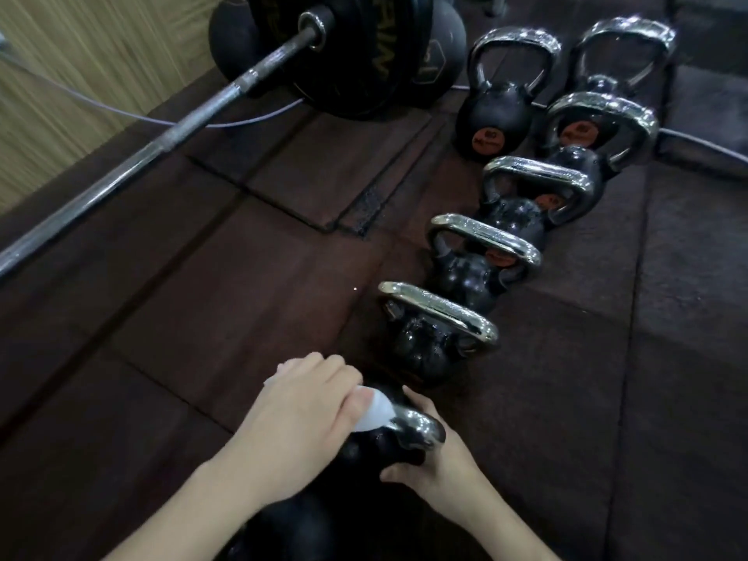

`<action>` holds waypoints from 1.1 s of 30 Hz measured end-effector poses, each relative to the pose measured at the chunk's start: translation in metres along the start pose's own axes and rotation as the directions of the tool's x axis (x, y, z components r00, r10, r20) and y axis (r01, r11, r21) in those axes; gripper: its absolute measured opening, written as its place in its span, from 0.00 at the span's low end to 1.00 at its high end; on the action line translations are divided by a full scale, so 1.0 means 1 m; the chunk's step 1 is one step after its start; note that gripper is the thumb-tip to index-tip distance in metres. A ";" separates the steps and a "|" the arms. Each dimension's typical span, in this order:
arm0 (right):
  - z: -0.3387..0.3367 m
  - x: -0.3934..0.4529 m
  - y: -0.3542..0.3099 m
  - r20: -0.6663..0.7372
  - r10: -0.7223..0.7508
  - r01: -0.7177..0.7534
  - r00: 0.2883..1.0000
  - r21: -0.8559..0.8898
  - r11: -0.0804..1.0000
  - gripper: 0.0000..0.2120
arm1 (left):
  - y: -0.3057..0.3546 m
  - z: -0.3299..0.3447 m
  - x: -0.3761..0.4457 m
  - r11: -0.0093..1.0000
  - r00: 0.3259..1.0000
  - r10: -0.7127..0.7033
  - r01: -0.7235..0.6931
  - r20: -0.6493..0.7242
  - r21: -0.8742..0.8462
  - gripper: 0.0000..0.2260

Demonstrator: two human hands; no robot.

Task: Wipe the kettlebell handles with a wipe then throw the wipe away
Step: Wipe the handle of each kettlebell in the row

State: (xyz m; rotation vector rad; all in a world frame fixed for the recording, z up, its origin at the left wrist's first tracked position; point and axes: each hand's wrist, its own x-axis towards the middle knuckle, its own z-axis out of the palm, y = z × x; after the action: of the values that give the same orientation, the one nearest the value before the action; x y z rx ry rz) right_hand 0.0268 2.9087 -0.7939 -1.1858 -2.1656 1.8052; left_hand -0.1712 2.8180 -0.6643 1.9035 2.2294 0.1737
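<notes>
Clamped over a white wipe, the left hand pressed it onto the chrome handle of the nearest kettlebell, fingers curled round the handle's left end with a corner of the wipe showing past the knuckles. Right hand gripped the kettlebell's black body just under the handle's right side, fingers wrapped on it and thumb up against the far side. That kettlebell stood on the dark brown rubber floor at the near end of a line of kettlebells, each with a bright chrome handle and a black body, running away up and to the right; some bodies carried orange round labels. Two more kettlebells stood side by side at the far end. To the left of the line, well apart, a barbell ran diagonally, its black plates resting near the wall. A thin pale cable trailed beneath the bar.
</notes>
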 end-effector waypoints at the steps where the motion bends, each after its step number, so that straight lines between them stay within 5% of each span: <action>1: 0.000 -0.001 -0.003 0.005 0.013 -0.013 1.000 -0.019 1.000 0.56 | -0.011 -0.002 -0.002 0.998 1.000 -0.024 0.025 0.017 -0.064 0.17; 8: -0.004 0.005 -0.006 0.022 0.089 -0.086 0.996 -0.103 0.991 0.58 | -0.035 -0.010 -0.004 0.714 0.972 -0.211 0.227 0.105 -0.662 0.17; 12: -0.018 0.005 -0.012 0.036 0.147 -0.142 0.988 -0.117 0.983 0.53 | -0.037 -0.018 0.006 0.641 0.954 -0.235 0.295 0.185 -0.708 0.30; 15: -0.046 0.004 -0.018 -0.021 0.110 -0.112 0.994 -0.235 0.966 0.42 | -0.042 -0.025 0.022 0.634 0.947 -0.274 0.309 0.169 -0.709 0.22; 18: -0.084 0.003 -0.024 -0.167 0.108 -0.148 0.980 -0.251 0.956 0.37 | -0.043 -0.032 0.050 0.640 0.926 -0.376 0.236 -0.030 -0.731 0.16; 23: -0.133 0.001 -0.030 -0.201 0.120 -0.168 0.972 -0.243 0.955 0.48 | -0.008 -0.026 0.107 0.791 0.957 -0.204 0.037 -0.205 -0.611 0.18; 28: -0.143 0.034 -0.029 -0.202 0.126 -0.161 0.971 -0.168 0.973 0.57 | 0.047 0.009 0.141 0.986 0.993 0.095 -0.104 -0.075 -0.134 0.25; 30: -0.136 0.049 -0.022 -0.162 0.110 -0.134 0.981 -0.147 0.980 0.50 | 0.070 0.021 0.147 0.981 0.978 0.192 -0.194 -0.077 -0.021 0.24; 33: -0.117 0.068 -0.011 -0.136 0.085 -0.108 0.987 -0.170 0.980 0.18 | 0.087 0.034 0.155 0.959 0.958 0.278 -0.274 -0.067 0.067 0.19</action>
State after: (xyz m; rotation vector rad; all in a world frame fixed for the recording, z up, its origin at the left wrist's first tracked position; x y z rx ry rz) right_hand 0.0349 3.0431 -0.7763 -1.4249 -2.2690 1.5472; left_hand -0.1026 2.9835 -0.6906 2.2711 2.0228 0.2300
